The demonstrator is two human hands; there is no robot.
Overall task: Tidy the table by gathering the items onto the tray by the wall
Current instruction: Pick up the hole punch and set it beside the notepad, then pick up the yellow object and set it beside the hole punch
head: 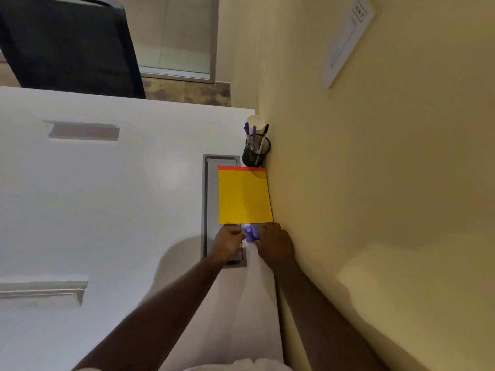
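Two hands (229, 243) (274, 243) flank one purple stapler (251, 233) below one yellow pad (243, 196)

- Both bare arms are stretched forward, and they come closer to each other toward the hands.
- The left hand (228, 242) is palm down, with the fingers curled and the fingertips turned to the right.
- The right hand (273, 241) is also palm down, with the knuckles up, just beside the left one.
- A narrow gap separates the two hands.
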